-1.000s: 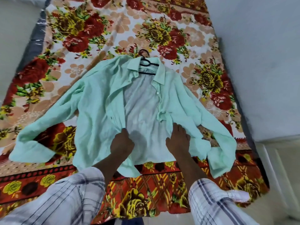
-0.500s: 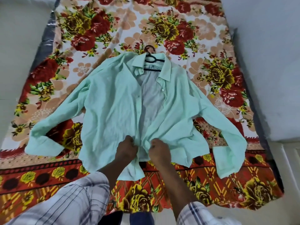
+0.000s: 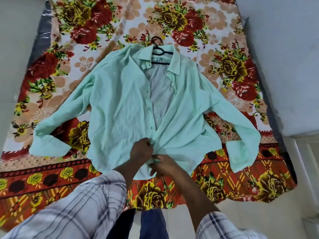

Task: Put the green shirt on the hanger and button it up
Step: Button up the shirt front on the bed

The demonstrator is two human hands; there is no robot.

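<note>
The mint-green shirt (image 3: 120, 107) lies face up on the bed with both sleeves spread out. A black hanger (image 3: 159, 50) sits inside the collar, its hook pointing away from me. The front stands open from the collar down to the lower chest; the two front edges meet near the hem. My left hand (image 3: 140, 150) pinches the left front edge close to the hem. My right hand (image 3: 164, 165) pinches the right front edge just below it, and the two hands touch.
The shirt rests on a floral bedspread (image 3: 189, 19) in red, yellow and beige that covers a mattress. A pale wall (image 3: 284, 49) runs along the right side. Pale floor (image 3: 250, 213) shows below the bedspread's front edge.
Both hands pulled the two front panels together from wide apart and moved down toward the hem. The shirt front is now mostly closed over the inner back.
</note>
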